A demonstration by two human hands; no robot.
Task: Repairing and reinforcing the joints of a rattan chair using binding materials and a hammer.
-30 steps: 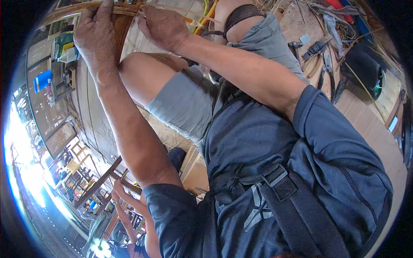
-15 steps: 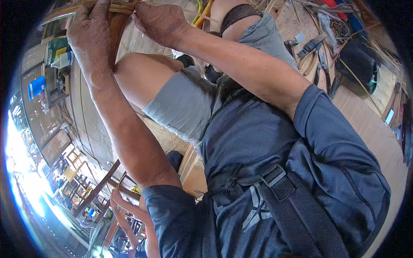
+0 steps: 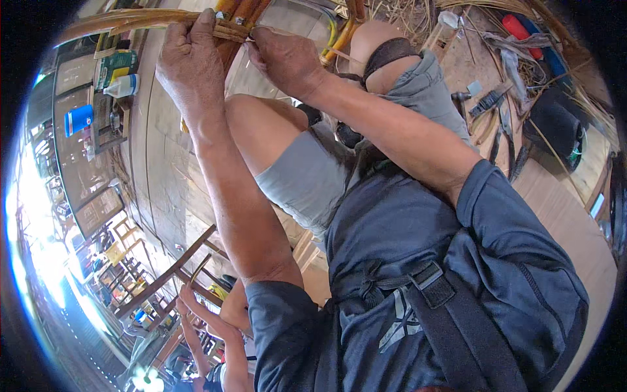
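Note:
Near the top of the view, brown rattan poles (image 3: 245, 14) meet a long horizontal pole (image 3: 124, 23). A flat rattan strip is wound round that joint as a binding (image 3: 232, 30). My left hand (image 3: 191, 77) is closed at the left side of the binding, with the thumb pressed up against the pole. My right hand (image 3: 287, 64) is closed at the binding's right end, pinching the thin strip. A pale length of strip (image 3: 343, 53) trails to the right behind this hand. What lies under the fingers is partly hidden.
Pliers (image 3: 504, 127), a hammer (image 3: 465, 95) and a dark brush-like tool (image 3: 490, 99) lie on the board to the right, near a black container (image 3: 555, 124). Loose strips litter the far right. At lower left, another person's arm (image 3: 212, 317) is near a wooden frame.
The whole scene sits lower and further right in the picture, so more of the poles and binding shows. Both hands stay closed at the joint.

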